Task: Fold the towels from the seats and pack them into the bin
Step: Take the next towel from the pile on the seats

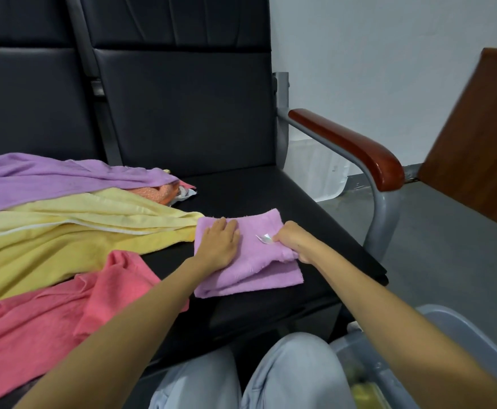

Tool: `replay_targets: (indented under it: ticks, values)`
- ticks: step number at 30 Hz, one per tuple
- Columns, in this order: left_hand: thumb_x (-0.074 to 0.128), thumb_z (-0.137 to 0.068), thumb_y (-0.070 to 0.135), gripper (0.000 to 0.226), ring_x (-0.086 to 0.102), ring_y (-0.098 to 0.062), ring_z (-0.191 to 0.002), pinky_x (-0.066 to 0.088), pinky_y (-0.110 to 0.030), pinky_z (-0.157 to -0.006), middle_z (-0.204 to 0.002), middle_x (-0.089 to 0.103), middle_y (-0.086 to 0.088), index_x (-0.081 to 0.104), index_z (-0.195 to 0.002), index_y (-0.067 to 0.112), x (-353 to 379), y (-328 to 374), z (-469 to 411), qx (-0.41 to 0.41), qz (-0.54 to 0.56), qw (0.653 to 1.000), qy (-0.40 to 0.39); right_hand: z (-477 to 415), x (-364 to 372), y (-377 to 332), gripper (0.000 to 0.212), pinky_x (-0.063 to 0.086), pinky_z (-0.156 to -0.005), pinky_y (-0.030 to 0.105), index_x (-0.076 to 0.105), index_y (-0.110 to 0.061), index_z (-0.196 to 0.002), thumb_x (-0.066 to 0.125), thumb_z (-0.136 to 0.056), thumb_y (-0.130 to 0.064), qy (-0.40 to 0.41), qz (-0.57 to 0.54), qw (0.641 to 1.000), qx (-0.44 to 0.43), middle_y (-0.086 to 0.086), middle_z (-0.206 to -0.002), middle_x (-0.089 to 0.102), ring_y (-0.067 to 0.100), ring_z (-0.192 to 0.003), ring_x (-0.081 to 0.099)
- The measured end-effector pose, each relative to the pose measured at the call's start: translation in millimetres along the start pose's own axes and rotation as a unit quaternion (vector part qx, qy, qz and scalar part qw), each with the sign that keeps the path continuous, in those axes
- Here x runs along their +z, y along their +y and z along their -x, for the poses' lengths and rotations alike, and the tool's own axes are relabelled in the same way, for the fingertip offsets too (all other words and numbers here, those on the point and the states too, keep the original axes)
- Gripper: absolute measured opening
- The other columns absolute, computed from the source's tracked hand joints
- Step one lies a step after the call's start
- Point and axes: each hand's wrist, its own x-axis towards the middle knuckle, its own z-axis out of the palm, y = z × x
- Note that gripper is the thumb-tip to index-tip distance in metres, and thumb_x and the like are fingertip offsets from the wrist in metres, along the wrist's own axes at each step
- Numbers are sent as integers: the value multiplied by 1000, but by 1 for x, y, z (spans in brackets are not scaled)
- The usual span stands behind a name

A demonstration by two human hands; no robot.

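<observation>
knees [200, 379] in pale jeans at the bottom edge, close up against the seat [271, 196] front. just right of them, bin [459, 329], grey, down on the floor, with something yellow-green blurred inside, cannot tell what.

up onto the black cushion now: small towel [259, 278], lilac-pink, folded, lying flat near the front right of the seat, not in the bin. left hand [219, 243] pressed flat on its left half, palm down, spread open. right hand [293, 242] at its right edge, curled tight, pinching a raised fold of the cloth. shiny label [263, 239] on top of the towel, just beside the right hand, between the two hands.

left of that, pink towel [49, 314], loose and rumpled, reaching the front edge, partly hidden by the left forearm. behind it, yellow towel [64, 231], big and unfolded, touching the small towel's left edge at one corner. further back, purple towel [49, 178], draped over the yellow one and running off the left side. orange cloth [158, 193] peeking out from under the purple end.

behind all that, dark backrests [188, 107], two side by side. off to the right, armrest [350, 146], red-brown wood on a grey metal tube. beyond, brown board [483, 134], tilted at the right edge, and pale wall [359, 39] at the back.
</observation>
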Motion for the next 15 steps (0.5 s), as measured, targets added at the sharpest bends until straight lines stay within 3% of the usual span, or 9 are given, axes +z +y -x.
replay_targets:
  ticks: [3, 5, 8, 10, 12, 13, 15]
  values:
    - [19, -103, 31, 49, 8, -21, -146, 6, -39, -117, -158, 9, -10, 16, -149, 14, 4, -9, 6, -10, -112, 994, -10, 2, 8, 8, 43, 44, -61, 28, 36, -2, -133, 45, -97, -24, 24, 56, 998, -35, 15, -110, 56, 20, -81, 54]
    - [17, -103, 33, 50, 4, -19, -146, 6, -40, -117, -159, 4, -8, 12, -150, 17, 1, -13, 10, -14, -135, 991, -13, 5, 15, 16, 52, 42, -71, 32, 28, -2, -136, 43, -98, -35, 48, 122, 988, -81, 17, -122, 52, 23, -93, 52]
    - [17, -103, 33, 51, 2, -23, -147, 11, -41, -117, -159, 0, -10, 10, -150, 16, -4, -20, 14, -46, -121, 991, -24, 10, 21, 20, 59, 38, -75, 36, 29, -2, -131, 39, -96, -48, 94, 218, 964, -115, 19, -125, 51, 33, -108, 53]
    - [22, -102, 32, 51, 14, -33, -143, 22, -42, -112, -155, 9, -18, 17, -148, 11, -6, -20, 19, -84, -134, 987, 13, 11, 16, 19, 63, 38, -77, 36, 32, -2, -130, 41, -94, -53, 118, 276, 949, -98, 17, -126, 52, 34, -114, 52]
    - [30, -100, 29, 46, 34, -37, -125, 36, -44, -96, -138, 32, -23, 30, -141, 7, -10, -17, 28, -134, -149, 976, 89, 10, 7, 18, 70, 40, -80, 35, 31, -2, -134, 48, -90, -55, 130, 283, 947, -75, 16, -129, 51, 33, -117, 52]
    - [33, -99, 26, 43, 40, -37, -117, 38, -44, -89, -129, 39, -23, 34, -137, 5, -12, -17, 33, -151, -133, 972, 120, 10, 3, 18, 73, 40, -80, 34, 29, -3, -136, 52, -89, -54, 129, 266, 953, -66, 15, -131, 50, 33, -118, 51]
    - [37, -98, 24, 44, 46, -39, -111, 39, -44, -85, -122, 47, -24, 33, -137, 5, -16, -17, 39, -180, -43, 977, 103, 9, -3, 18, 76, 41, -85, 34, 24, -6, -140, 57, -87, -49, 92, 185, 977, -53, 13, -135, 48, 32, -121, 49]
